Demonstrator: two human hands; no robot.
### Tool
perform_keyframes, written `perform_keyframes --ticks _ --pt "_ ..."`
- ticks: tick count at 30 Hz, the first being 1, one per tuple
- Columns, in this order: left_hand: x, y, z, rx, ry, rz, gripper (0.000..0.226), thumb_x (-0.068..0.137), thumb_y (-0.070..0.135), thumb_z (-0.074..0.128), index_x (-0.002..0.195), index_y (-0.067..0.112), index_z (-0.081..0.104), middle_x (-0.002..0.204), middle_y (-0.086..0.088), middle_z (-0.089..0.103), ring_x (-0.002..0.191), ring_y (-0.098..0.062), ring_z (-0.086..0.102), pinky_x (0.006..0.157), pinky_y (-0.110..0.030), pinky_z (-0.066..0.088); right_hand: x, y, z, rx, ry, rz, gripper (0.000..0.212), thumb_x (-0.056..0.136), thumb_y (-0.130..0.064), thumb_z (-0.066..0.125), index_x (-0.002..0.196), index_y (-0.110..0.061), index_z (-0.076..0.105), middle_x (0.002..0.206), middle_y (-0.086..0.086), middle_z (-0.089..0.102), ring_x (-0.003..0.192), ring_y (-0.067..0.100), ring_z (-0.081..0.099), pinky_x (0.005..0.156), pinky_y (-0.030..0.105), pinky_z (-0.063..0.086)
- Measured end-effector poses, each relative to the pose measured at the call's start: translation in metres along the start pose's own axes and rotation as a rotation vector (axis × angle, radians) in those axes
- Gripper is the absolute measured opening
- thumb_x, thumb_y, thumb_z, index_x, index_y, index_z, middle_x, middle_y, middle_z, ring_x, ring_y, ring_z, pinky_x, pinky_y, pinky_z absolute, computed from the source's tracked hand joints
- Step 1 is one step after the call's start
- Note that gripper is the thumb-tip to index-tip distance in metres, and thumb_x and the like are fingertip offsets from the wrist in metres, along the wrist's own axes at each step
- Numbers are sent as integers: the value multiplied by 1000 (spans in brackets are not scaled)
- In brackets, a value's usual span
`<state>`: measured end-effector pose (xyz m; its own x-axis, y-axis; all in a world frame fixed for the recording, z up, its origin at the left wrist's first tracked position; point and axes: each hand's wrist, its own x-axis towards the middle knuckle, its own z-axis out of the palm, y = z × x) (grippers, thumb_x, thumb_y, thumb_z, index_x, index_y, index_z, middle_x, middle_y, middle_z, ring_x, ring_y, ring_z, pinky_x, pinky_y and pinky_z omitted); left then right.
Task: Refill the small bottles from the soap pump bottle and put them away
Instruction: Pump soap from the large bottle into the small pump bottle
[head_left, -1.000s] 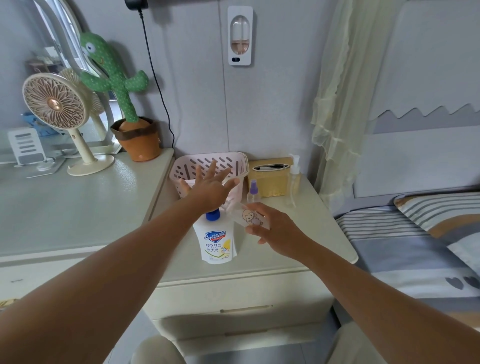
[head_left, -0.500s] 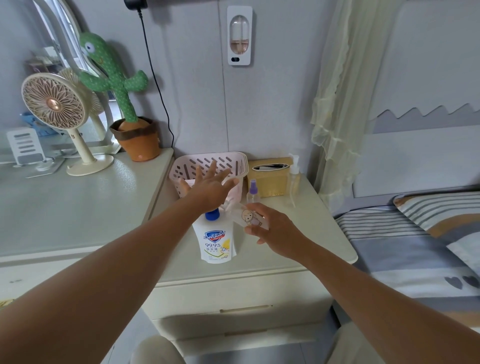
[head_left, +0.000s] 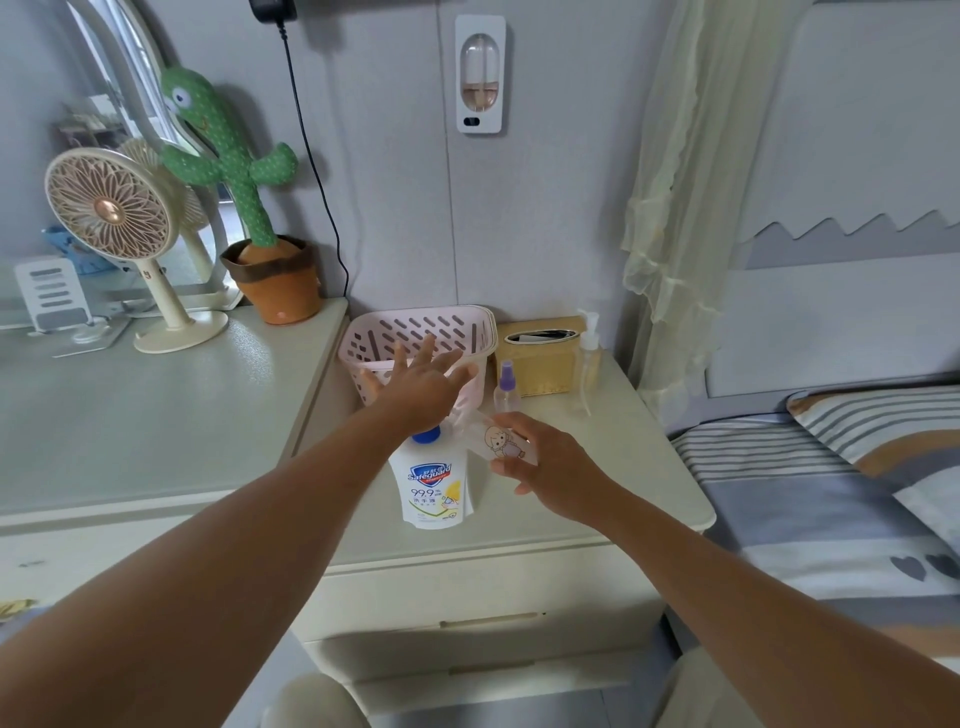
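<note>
The right grip (head_left: 540, 467) is curling its fingers and thumb round a small clear bottle (head_left: 500, 441), holding it just above the desk (head_left: 613, 467). The bottle is showing a cartoon sticker of a child and is tilting its upper end toward the soap pump bottle (head_left: 434, 483). The left grip (head_left: 421, 384) is lying over the pump head with its fingers straight and spread, hiding the spout.

The soap pump bottle is standing upright on the desk, white with a blue collar. Its blue shield logo is reading "Safeguard", with "99.9%" beneath; the smaller characters below are too fine to read.

Behind the hands, a spray bottle (head_left: 506, 387) with a purple top is standing just beside a golden tissue box (head_left: 540, 364). A taller clear dispenser bottle (head_left: 588, 358) is standing at the box's right end, and a pink slotted basket (head_left: 415, 330) is sitting behind the left grip.
</note>
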<state>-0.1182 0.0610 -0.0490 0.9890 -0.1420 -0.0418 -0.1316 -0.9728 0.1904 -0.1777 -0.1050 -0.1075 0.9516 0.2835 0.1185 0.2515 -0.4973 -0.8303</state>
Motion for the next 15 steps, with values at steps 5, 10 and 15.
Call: perform_keyframes --ticks 5,10,15 --pt "8 -5 -2 -103 19 -4 56 98 56 19 150 36 16 159 1 -11 143 -28 -20 106 -63 -15 -1 -3 -4 -5 7 -10 48 90 -22 62 134 -25 45 130 3 52 97 13 55 58 18 55" --pt "6 -3 -3 -94 21 17 55 100 52 18 151 33 17 159 -2 -9 144 -26 -19 109 -56 -16 0 -3 -4 -16 3 -14 47 90 -22 61 134 -24 45 130 4 52 96 13 54 56 15 54" --pt "15 -12 8 -164 -34 -77 57 95 60 18 147 38 23 159 9 -1 145 -22 -13 109 -65 -12 1 1 0 -6 -1 2 47 89 -21 62 133 -25 46 128 4 52 94 10 54 55 15 53"
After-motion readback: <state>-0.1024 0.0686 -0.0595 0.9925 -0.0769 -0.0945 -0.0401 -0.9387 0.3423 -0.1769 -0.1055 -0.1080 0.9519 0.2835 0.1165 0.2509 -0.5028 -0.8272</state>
